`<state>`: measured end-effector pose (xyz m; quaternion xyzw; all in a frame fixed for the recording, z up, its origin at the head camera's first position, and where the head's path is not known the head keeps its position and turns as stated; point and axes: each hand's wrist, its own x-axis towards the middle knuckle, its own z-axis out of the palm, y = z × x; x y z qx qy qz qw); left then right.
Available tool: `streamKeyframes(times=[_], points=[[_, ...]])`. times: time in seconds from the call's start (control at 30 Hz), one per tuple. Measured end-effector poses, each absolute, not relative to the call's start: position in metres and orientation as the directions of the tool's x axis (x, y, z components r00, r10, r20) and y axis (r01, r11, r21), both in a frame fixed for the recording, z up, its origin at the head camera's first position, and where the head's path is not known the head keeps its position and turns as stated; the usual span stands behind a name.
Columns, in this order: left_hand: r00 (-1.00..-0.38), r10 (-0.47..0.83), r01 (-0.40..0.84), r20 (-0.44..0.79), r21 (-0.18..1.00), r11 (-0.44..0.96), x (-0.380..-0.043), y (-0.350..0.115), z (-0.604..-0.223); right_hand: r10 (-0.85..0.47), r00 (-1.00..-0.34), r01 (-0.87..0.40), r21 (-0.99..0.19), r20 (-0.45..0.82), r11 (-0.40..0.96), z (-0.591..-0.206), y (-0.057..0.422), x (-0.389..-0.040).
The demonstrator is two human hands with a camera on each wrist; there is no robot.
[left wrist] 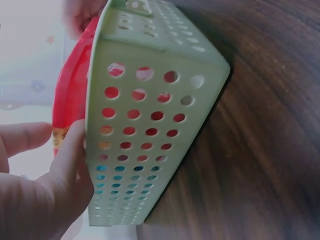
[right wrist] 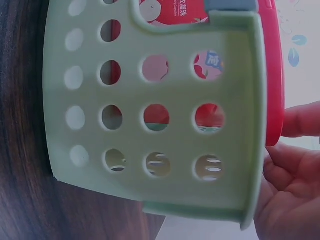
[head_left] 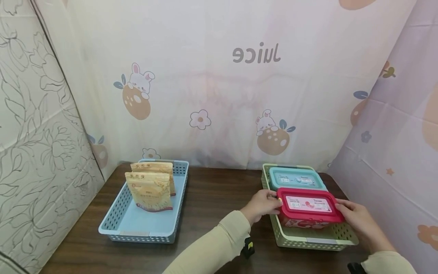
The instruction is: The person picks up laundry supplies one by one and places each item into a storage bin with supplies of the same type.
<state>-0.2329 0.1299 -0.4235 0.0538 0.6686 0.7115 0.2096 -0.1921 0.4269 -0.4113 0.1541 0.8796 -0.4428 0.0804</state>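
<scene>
A red lidded box [head_left: 309, 222] with a pink-and-white label sits in the front part of the light green basket [head_left: 297, 242]. My left hand [head_left: 261, 205] grips its left end by the lid's rim, where a small yellow sticker shows between thumb and finger in the left wrist view. At the opposite end, my right hand [head_left: 359, 219] holds the lid's right edge with thumb and fingers. Behind the red box lies a similar teal lidded box [head_left: 297, 171], partly covered by it. Through the holes of the basket wall [right wrist: 180, 90], the red box's lower part is visible in the right wrist view.
On the left of the dark wooden table [head_left: 222, 190] stands a light blue basket [head_left: 143, 226]. Two yellow pouches [head_left: 150, 192] stand upright in it, one behind the other. Patterned curtains [head_left: 205, 76] close off the back and sides.
</scene>
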Motion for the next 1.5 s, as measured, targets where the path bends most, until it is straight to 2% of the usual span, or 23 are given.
streamKeyframes(times=[0.27, 0.47, 0.6, 1.1, 1.5], points=[[-0.849, 0.484, -0.236, -0.212, 0.972, 0.010, -0.240, 0.122, -0.416, 0.141, -0.952, 0.302, -0.748, -0.273, 0.591, -0.403, 0.426, -0.190], [-0.809, 0.537, -0.275, -0.238, 0.962, 0.012, -0.241, 0.117, -0.413, 0.091, -0.969, 0.223, -0.664, -0.229, 0.714, -0.399, 0.426, -0.187], [-0.804, 0.539, -0.288, -0.251, 0.958, 0.017, -0.240, 0.117, -0.413, 0.086, -0.976, 0.195, -0.633, -0.199, 0.749, -0.400, 0.425, -0.186], [-0.797, 0.546, -0.335, -0.259, 0.941, -0.041, -0.241, 0.111, -0.410, 0.072, -0.970, 0.205, -0.629, -0.231, 0.750, -0.394, 0.422, -0.188], [-0.779, 0.577, -0.315, -0.246, 0.949, -0.020, -0.234, 0.111, -0.404, 0.032, -0.975, 0.161, -0.599, -0.221, 0.785, -0.388, 0.419, -0.186]])
